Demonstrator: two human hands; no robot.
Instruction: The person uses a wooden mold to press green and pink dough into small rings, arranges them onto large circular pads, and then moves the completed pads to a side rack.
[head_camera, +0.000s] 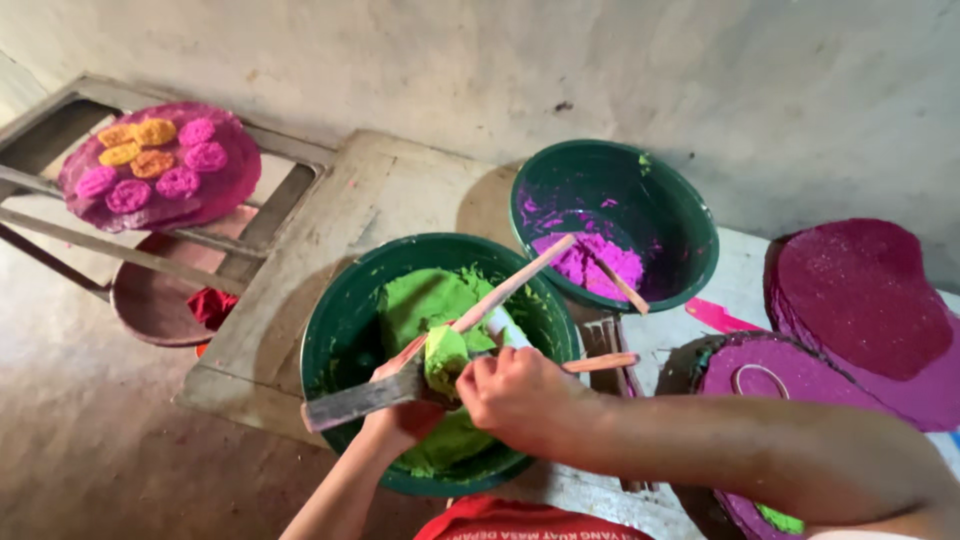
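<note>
Green dough lump (446, 358) clamped between left hand (405, 415) and right hand (520, 398), over green basin (330, 340) at the bench's (330, 230) front edge.

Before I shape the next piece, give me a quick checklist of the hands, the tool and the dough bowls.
1. Left hand grips the flat grey metal blade: ok.
2. Right hand pinches the green dough lump: ok.
3. Round dark green plastic bowl holds green dough: ok.
4. Second green bowl holds pink dough: ok.
5. Thin wooden stick stable across the rim: cannot tell.
6. Purple round tray has free space: ok.
</note>
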